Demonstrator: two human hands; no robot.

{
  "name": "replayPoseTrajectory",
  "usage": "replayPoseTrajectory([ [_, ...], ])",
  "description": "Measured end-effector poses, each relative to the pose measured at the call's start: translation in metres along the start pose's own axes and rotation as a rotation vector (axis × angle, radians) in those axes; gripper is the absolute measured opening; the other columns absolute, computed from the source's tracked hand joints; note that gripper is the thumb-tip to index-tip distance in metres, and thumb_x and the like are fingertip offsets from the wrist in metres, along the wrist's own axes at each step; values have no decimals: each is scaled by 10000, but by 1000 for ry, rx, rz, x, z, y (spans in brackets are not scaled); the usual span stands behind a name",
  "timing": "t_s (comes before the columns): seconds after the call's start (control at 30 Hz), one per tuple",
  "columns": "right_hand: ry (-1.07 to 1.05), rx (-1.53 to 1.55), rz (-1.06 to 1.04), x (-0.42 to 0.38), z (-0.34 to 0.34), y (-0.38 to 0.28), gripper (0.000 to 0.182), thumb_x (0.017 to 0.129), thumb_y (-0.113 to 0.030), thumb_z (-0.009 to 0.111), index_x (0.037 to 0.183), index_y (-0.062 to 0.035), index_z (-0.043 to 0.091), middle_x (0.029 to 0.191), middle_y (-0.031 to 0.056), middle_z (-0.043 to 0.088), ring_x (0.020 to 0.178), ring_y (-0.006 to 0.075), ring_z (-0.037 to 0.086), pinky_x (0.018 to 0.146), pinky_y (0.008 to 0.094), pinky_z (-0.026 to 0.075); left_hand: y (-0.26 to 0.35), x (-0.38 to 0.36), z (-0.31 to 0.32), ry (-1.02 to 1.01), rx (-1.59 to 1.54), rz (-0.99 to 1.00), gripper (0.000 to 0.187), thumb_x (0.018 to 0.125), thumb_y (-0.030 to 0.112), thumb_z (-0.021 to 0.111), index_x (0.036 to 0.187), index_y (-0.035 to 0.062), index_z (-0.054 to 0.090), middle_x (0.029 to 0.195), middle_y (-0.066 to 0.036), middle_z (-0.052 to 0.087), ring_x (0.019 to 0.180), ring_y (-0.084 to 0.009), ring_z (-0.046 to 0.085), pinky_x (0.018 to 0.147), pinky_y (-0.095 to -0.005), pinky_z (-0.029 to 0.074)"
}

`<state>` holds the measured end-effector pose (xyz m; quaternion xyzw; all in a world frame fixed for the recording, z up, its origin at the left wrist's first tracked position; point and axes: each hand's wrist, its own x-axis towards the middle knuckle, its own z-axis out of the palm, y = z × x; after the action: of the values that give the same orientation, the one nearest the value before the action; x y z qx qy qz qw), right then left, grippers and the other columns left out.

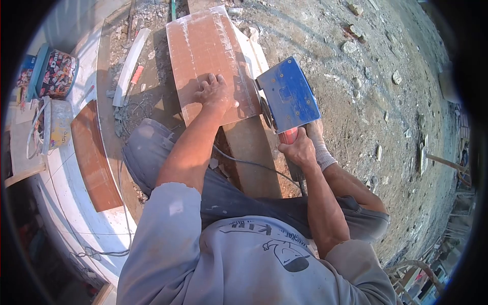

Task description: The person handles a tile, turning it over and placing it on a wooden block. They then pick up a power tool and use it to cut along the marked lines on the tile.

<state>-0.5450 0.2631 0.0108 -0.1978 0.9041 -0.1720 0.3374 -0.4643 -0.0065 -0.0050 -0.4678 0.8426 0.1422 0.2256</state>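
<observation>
My left hand lies on a brown tile, fingers spread and pressing on its face near the lower end. My right hand is wrapped round the red body of an angle grinder. A large blue metal guard covers the grinder's top. Its disc stands on edge at the tile's right side, partly hidden by the guard. Under the tile runs a wooden plank. The grinder's dark cord trails left across the plank and past my leg.
Another brown tile leans on the white-tiled floor at left. Buckets stand beyond it. A pale strip and a red-handled tool lie near the work. Rubble and stones cover the dirt ground at right. My foot is beside the grinder.
</observation>
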Motion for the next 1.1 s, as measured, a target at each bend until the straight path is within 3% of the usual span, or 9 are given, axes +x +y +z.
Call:
replayPoseTrajectory([
  [0.8,5,-28,4,3,2,-5,679,669,-335,753,1192,19,503,1094,294,661,1082,438,639,953,479,489,-2,-1,-3,-11,-36,0,1063,728,448,852,1562,134,273,1622,-95,234,1421,-346,336,1028,-645,404],
  [1.1,28,-31,-28,24,-1,-25,790,676,-344,722,1301,45,436,1147,297,654,1110,441,637,980,460,495,-1,0,-8,-31,-26,1,1109,677,451,880,1546,95,291,1620,-107,238,1416,-360,335,1059,-658,360],
])
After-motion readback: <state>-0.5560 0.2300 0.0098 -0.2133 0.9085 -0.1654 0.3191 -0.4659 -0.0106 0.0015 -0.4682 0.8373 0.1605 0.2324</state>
